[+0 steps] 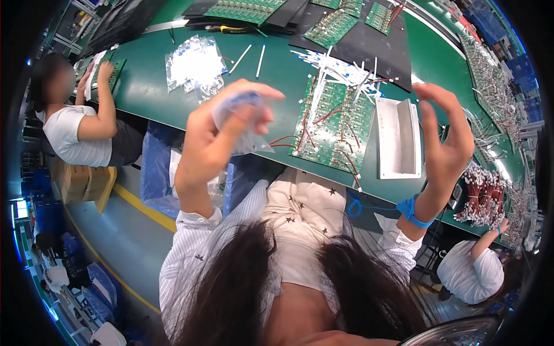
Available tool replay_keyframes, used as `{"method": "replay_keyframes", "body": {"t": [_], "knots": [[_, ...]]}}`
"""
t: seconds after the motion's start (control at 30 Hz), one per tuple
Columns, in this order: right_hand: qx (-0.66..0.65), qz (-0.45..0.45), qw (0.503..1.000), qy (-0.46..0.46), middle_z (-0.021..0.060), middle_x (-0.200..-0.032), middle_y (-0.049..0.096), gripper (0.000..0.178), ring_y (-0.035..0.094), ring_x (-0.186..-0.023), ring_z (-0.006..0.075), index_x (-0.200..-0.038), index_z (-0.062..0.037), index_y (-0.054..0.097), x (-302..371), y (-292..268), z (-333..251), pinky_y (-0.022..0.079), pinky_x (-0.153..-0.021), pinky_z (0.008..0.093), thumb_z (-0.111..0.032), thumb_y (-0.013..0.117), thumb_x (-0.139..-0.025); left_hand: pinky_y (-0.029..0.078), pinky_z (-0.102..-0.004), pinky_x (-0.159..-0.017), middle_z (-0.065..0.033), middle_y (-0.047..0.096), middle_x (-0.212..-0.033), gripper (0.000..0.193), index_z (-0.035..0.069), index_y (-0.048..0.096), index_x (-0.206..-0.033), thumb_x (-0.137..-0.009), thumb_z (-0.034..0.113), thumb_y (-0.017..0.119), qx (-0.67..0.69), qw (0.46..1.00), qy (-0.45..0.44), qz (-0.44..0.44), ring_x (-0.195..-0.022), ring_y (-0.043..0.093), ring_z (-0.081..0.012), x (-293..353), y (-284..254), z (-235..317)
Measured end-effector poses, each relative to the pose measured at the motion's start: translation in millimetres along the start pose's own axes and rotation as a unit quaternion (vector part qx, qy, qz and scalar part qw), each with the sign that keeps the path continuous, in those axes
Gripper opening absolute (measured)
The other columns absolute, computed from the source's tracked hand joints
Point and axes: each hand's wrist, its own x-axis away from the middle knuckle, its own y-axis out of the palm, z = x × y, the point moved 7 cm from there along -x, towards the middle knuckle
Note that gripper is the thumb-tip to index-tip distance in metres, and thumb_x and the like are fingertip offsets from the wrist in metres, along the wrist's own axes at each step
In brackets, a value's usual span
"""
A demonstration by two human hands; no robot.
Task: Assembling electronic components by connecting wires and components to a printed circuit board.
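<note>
Board sits in easy reach, I guess: left hand left of it pinching a bag, right hand spread opposite.

Glossy plastic bag, smooth metal-looking tray

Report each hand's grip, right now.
Left hand: closed on what looks like a blurred, translucent plastic bag.
Right hand: open and curved, holding nothing visible.
</note>
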Motion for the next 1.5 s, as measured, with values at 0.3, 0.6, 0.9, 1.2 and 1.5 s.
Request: {"method": "replay_keyframes", "body": {"t": [0.3,0.6,0.9,1.2,1.5], "knots": [[-0.133,-0.076,0.962,-0.226,0.0165,-0.09,0.062,0.027,0.058,-0.077,0.0263,-0.081,-0.0003,0.064,5.5,21.9,-93.3,0.043,-0.069,0.0334,0.006,0.065,-0.055,0.045,-0.0301,-0.064,-0.012,0.059,-0.083,0.019,-0.002,0.059,-0.087,-0.07,0.0,0.067,-0.193,0.958,0.166,-0.128,-0.075,0.059,-0.0239,2.3,64.7,30.1],[-0.103,-0.108,0.96,-0.237,0.0169,-0.1,0.06,0.028,0.058,-0.078,0.027,-0.081,-0.0045,0.065,18.6,8.8,-95.5,0.041,-0.07,0.0347,-0.009,0.066,-0.053,0.039,-0.0402,-0.087,-0.0186,0.049,-0.107,0.048,-0.006,0.045,-0.11,-0.064,-0.006,0.055,-0.209,0.921,0.172,-0.279,-0.099,0.048,-0.0373,22.6,87.6,26.6],[0.024,-0.153,0.965,-0.211,0.0126,-0.106,0.059,0.025,0.057,-0.086,0.0268,-0.08,-0.0044,0.061,29.5,7.9,-97.0,0.041,-0.073,0.0393,-0.015,0.065,-0.058,0.039,-0.0395,-0.089,-0.0204,0.047,-0.117,0.065,-0.005,0.033,-0.123,-0.062,-0.003,0.056,-0.215,0.924,0.089,-0.304,-0.107,0.048,-0.0384,27.7,96.7,17.5],[-0.036,-0.223,0.957,-0.182,0.0114,-0.103,0.059,0.029,0.057,-0.086,0.0287,-0.081,-0.0032,0.058,36.4,15.0,-70.0,0.043,-0.074,0.0379,-0.011,0.07,-0.056,0.045,-0.0345,-0.08,-0.0194,0.049,-0.115,0.056,-0.002,0.027,-0.127,-0.077,-0.002,0.052,-0.118,0.941,0.015,-0.316,-0.098,0.058,-0.0314,28.8,107.4,-4.2],[-0.279,-0.3,0.912,-0.025,0.0089,-0.1,0.057,0.019,0.056,-0.087,0.0262,-0.078,-0.0048,0.059,85.8,23.8,-32.7,0.043,-0.072,0.035,-0.009,0.071,-0.063,0.043,-0.0358,-0.083,-0.0191,0.052,-0.112,0.059,0.001,0.027,-0.131,-0.08,0.004,0.055,-0.034,0.918,-0.061,-0.39,-0.099,0.057,-0.0324,66.9,127.4,-49.8]]}}
